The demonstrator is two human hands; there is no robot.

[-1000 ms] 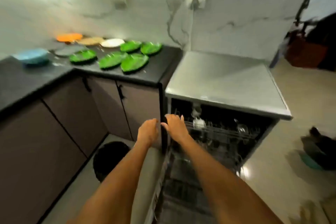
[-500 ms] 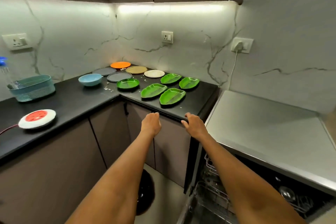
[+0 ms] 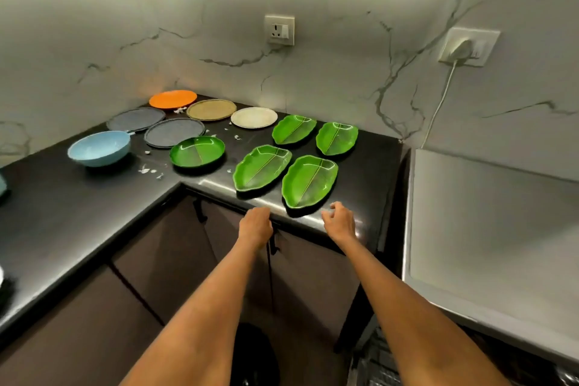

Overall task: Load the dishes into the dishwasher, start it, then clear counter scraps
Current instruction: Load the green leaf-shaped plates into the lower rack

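Observation:
Several green leaf-shaped plates lie on the black counter [image 3: 78, 213]; the nearest leaf plate [image 3: 308, 180] sits just beyond my hands. A round green plate [image 3: 197, 151], a blue bowl [image 3: 99, 148], two grey plates [image 3: 174, 132], a tan plate [image 3: 211, 109], a white plate [image 3: 253, 117] and an orange plate [image 3: 172, 98] lie farther back. My left hand [image 3: 254, 225] hovers at the counter's front edge with loosely curled fingers, holding nothing. My right hand [image 3: 340, 221] is over the edge, fingers relaxed, just short of the nearest leaf plate. The dishwasher [image 3: 488, 244] stands at right, its rack barely showing at the bottom.
White scraps [image 3: 150, 170] are scattered on the counter between the bowl and plates. Dark cabinet doors [image 3: 163, 260] run below the counter. A black bin [image 3: 253, 354] sits on the floor between my arms. A plug and cable [image 3: 460, 50] hang on the marble wall.
My view rose from the open dishwasher rack to the counter. Both hands left the rack and came up to the counter's front edge near the leaf plates.

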